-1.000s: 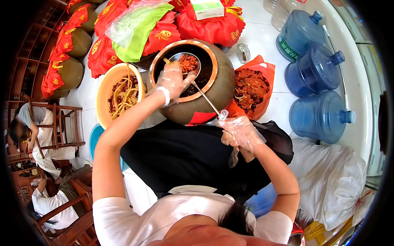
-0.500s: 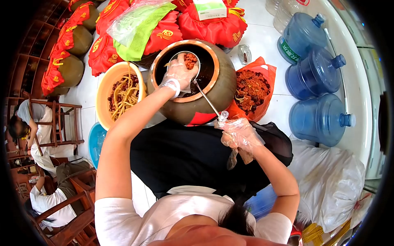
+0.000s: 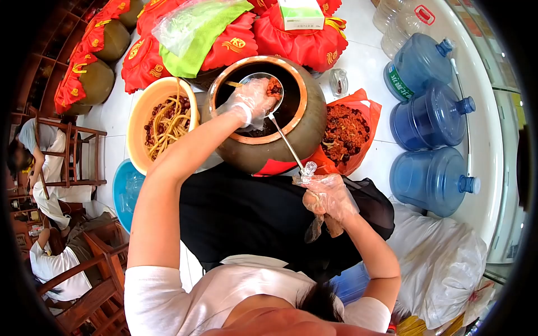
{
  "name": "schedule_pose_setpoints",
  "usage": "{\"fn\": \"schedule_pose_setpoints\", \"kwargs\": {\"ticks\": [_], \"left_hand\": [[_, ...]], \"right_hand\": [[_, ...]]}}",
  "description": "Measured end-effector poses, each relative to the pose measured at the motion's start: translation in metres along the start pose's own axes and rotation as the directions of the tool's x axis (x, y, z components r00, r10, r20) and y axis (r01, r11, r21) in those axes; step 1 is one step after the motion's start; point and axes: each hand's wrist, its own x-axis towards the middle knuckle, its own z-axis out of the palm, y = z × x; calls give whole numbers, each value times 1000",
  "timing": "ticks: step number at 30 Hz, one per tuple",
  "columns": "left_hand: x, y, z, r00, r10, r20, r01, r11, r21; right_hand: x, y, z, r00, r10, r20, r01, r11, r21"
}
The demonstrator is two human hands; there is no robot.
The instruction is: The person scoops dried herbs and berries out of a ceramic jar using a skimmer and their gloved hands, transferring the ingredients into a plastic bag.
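Left hand (image 3: pixel 256 98), in a clear plastic glove, is reaching over the mouth of the round brown jar (image 3: pixel 269 151) and touching the red mixture (image 3: pixel 274 89) in the ladle (image 3: pixel 286 141). Its fingers are partly hidden, so can't tell whether apart or together. Right hand (image 3: pixel 330 196), also gloved, is clamping its fingers on the ladle's handle end, outside the jar near the black cloth (image 3: pixel 263 218). Ladle bowl is sitting within the jar opening, handle slanting over the orange rim.

Left of jar: yellow bowl (image 3: pixel 134 120) is holding long pale strips and dark red round pieces; blue basin (image 3: pixel 120 193) is lying near it. Right of jar: red plastic bag (image 3: pixel 374 113) is lying open, holding more red mixture with dark pieces; small clear container (image 3: pixel 338 82) is standing just beyond. Farther right, blue water bottles (image 3: pixel 428 115) are lining the white tiled floor (image 3: pixel 367 61). Beyond the jar, green cloth (image 3: pixel 196 56) and a white-green box (image 3: pixel 302 15) are resting on red covers (image 3: pixel 230 47).
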Motion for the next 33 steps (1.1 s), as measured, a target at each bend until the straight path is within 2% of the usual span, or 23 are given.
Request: {"fn": "schedule_pose_setpoints", "kwargs": {"ticks": [5,8,10,12,14,16,17,19,21,23,24,27,28,29,31,32,33], "left_hand": [[1,-2,-1,999,50,-7,-50,999,-17],[1,-2,-1,1000,5,6,-5,1000,-12],[1,-3,0,999,-31,33,31,999,-23],[1,-13,12,996,-35,-78,35,999,-8],[9,-39,34,991,34,-132,-46,995,-86],[19,-52,31,994,92,-66,-107,954,-281],[24,-58,30,992,121,-32,-124,918,-377],[-3,-17,-39,998,32,62,-1,896,-445],[-3,-12,-53,994,73,87,-35,923,-383],[1,-10,-52,978,181,-105,-207,906,-370],[2,0,-62,984,143,104,-95,923,-372],[11,1,-35,983,160,93,-125,945,-301],[14,-1,-27,981,188,43,-177,966,-188],[12,3,-24,980,192,48,-180,965,-190],[6,8,-18,972,226,-62,-227,974,-9],[7,8,-16,964,266,20,-267,961,74],[6,8,-14,965,262,21,-263,962,73]], "right_hand": [[2,4,-3,1000,8,-12,-8,1000,19],[1,2,-1,1000,-6,-6,6,1000,-1],[-2,-4,4,997,-26,-76,16,992,-124],[4,-1,-3,998,-27,-59,22,997,-73],[5,0,-5,998,-29,-48,29,1000,-4],[6,-2,-2,996,-43,-82,30,987,-158],[5,-4,-2,996,-47,-82,34,987,-154],[3,-7,-2,998,-36,-51,29,990,-140],[4,-5,-1,998,-45,-46,40,994,-105],[5,-3,-1,998,-53,-45,50,996,-70],[7,0,-3,996,-70,-51,64,992,-105],[12,9,-8,994,-85,-63,77,989,-126],[12,11,-8,994,-86,-64,78,990,-115],[12,14,-6,994,-85,-69,77,991,-111],[13,18,-3,984,-104,-147,76,980,-185],[12,18,-4,987,-101,-127,84,987,-139],[10,17,-2,987,-98,-126,80,987,-140]]}}
